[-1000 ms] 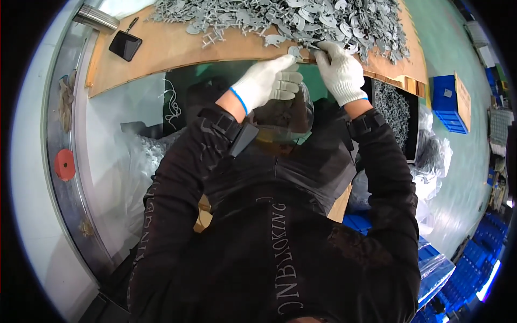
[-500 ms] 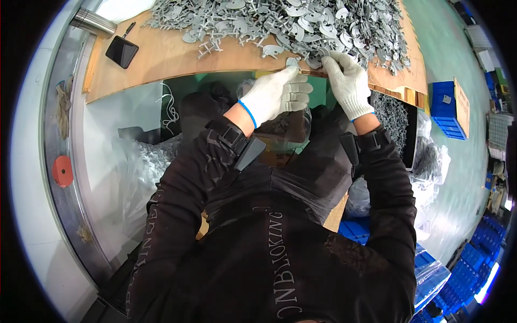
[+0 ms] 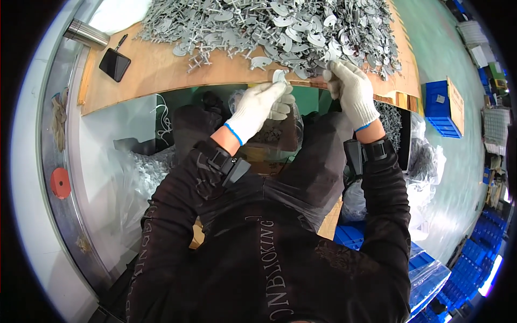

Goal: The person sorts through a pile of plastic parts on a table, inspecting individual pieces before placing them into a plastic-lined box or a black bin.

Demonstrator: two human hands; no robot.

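My left hand (image 3: 261,107), in a white knitted glove with a blue cuff, pinches a flat, curved grey metal part (image 3: 279,76) between thumb and forefinger at the table's front edge. The other fingers are curled below it. My right hand (image 3: 351,91), gloved alike, is at the near edge of a big heap of grey metal parts (image 3: 291,32). Its fingers are bent together, and whatever they hold is hidden. Curved plates and small branched pieces lie mixed in the heap. One loose curved plate (image 3: 261,62) lies just beyond my left hand.
On the wooden table (image 3: 145,70) a black phone (image 3: 114,64) and a pen (image 3: 122,41) lie at the left, near a metal cylinder (image 3: 86,34). Right of my legs stands a dark bin of small metal parts (image 3: 389,121). A blue crate (image 3: 441,107) stands on the floor farther right.
The whole view has shifted slightly. My left hand has drawn a little left, still pinching the curved part. My right hand's fingers have curled in, and the gap between the hands is wider.
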